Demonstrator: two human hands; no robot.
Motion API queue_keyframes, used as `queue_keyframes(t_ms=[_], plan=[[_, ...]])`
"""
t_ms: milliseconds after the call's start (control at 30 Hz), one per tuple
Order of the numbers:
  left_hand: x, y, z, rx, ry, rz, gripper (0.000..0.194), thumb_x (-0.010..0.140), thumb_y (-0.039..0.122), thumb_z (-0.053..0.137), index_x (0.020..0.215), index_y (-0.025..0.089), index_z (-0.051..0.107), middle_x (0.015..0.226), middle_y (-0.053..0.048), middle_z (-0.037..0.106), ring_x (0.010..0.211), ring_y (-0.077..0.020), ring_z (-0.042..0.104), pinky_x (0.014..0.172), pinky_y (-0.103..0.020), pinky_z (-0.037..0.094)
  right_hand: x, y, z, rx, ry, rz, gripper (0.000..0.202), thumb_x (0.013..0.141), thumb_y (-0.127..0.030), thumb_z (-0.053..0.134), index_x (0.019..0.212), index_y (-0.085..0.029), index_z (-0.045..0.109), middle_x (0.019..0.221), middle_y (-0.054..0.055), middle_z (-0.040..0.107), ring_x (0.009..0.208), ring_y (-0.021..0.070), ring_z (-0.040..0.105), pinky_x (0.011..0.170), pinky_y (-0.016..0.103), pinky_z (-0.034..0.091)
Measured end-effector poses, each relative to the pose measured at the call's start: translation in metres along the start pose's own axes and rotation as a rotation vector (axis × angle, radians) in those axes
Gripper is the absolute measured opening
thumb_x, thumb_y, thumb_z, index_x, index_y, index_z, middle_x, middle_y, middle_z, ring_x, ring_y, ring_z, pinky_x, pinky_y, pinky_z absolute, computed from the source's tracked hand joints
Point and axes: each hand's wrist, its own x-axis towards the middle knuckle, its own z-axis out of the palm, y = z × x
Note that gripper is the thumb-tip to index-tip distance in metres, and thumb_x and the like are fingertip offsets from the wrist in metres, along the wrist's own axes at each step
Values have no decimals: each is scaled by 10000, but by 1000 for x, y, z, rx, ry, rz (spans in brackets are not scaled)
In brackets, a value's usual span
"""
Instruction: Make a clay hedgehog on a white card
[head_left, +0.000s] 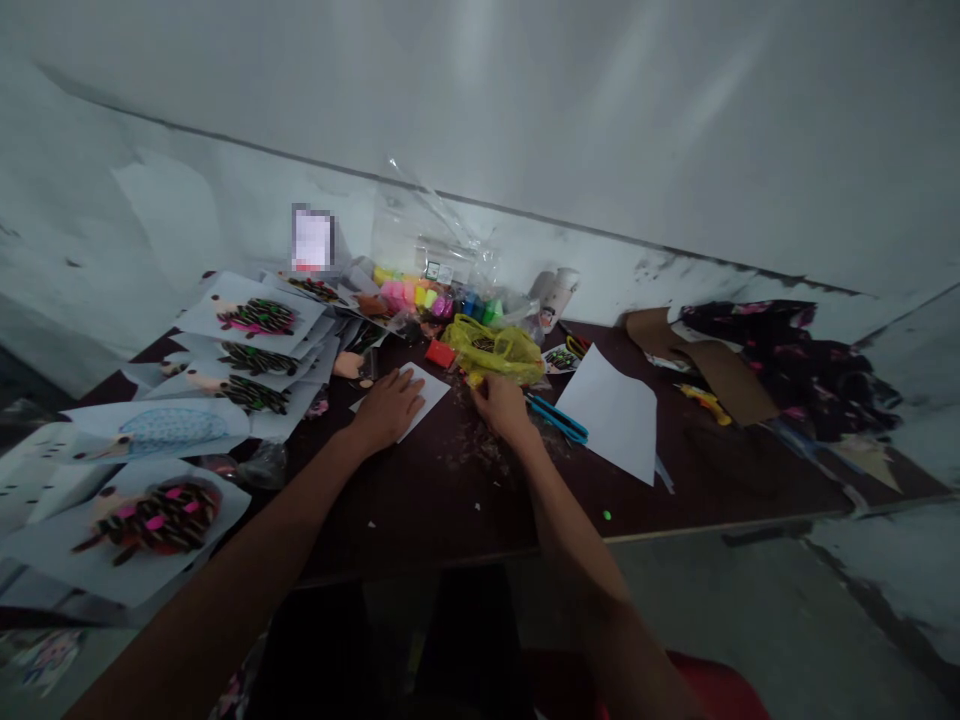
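My left hand (388, 408) lies flat with its fingers stretched over a small sheet of white paper (430, 398) on the dark table. Beside the yellow plastic bag (501, 345), my right hand (501, 405) has its fingers drawn together at a small yellow object. What they hold, if anything, is too small to make out. A red block (440, 353) sits between the paper and the bag. Right of my right wrist lies a blue-handled tool (556, 418), partly against a larger white sheet (613, 415). Dark crumbs are scattered below the bag.
Sheets with hedgehog pictures (259, 316) are stacked at the left. Colourful clay packs (420, 295) and a pale cup (556, 298) stand by the wall. Farther right are a yellow cutter (703, 402), brown cardboard (724, 380) and dark flowered cloth (795, 365).
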Motion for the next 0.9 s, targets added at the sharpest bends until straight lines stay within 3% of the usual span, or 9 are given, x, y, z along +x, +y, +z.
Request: queue_keyframes(t_ms=[133, 333, 400, 533, 633, 767, 900], plan=[[0, 1, 3, 14, 0, -14, 477, 1029, 341, 374, 1362, 134, 646, 1520, -167, 572, 1423, -325, 501, 1221, -513, 375, 19, -8, -3, 46, 47, -48, 287, 1035, -337, 511, 1167, -160, 694, 1125, 110, 770, 1060, 242, 707, 890, 293, 507], [-1, 2, 2, 1, 6, -21, 498, 1032, 362, 362, 1380, 132, 634, 1519, -177, 567, 1425, -333, 494, 1224, -517, 368, 39, -17, -1, -93, 70, 43, 319, 1052, -252, 463, 1290, -116, 626, 1245, 196, 718, 1156, 280, 698, 889, 321, 519], [-1, 2, 1, 8, -11, -21, 519, 1036, 369, 346, 1394, 114, 621, 1528, -186, 555, 1431, -337, 488, 1224, -508, 368, 39, -17, -1, -124, 73, 75, 329, 1049, -223, 451, 1318, -112, 604, 1283, 206, 692, 1154, 281, 701, 893, 331, 523], [-1, 0, 1, -9, -6, -37, 531, 1033, 378, 348, 1424, 114, 592, 1563, -187, 516, 1433, -335, 486, 1220, -510, 368, 23, -14, -5, -94, 157, 43, 376, 1040, -350, 517, 1343, -135, 578, 1344, 194, 643, 1143, 279, 689, 892, 342, 532], [-1, 0, 1, -23, 19, -61, 540, 1028, 391, 356, 1447, 127, 570, 1585, -187, 489, 1458, -354, 452, 1211, -540, 364, 8, -4, -12, -78, 210, 40, 329, 1057, -323, 453, 1295, -165, 617, 1325, 178, 655, 1155, 266, 668, 909, 336, 522], [-3, 6, -2, 2, -30, -111, 586, 1019, 453, 383, 1456, 109, 567, 1584, -224, 474, 1470, -403, 421, 1202, -559, 353, -6, 24, -24, -186, 167, 198, 353, 997, -154, 444, 1286, -108, 642, 1350, 224, 638, 1239, 294, 631, 961, 357, 496], [-4, 10, -5, 10, -77, -95, 576, 1011, 479, 415, 1455, 150, 578, 1589, -194, 481, 1480, -394, 419, 1211, -548, 340, -14, 48, -32, -253, -22, 258, 341, 958, -200, 569, 1276, -125, 668, 1314, 225, 674, 1267, 313, 636, 1002, 386, 463]])
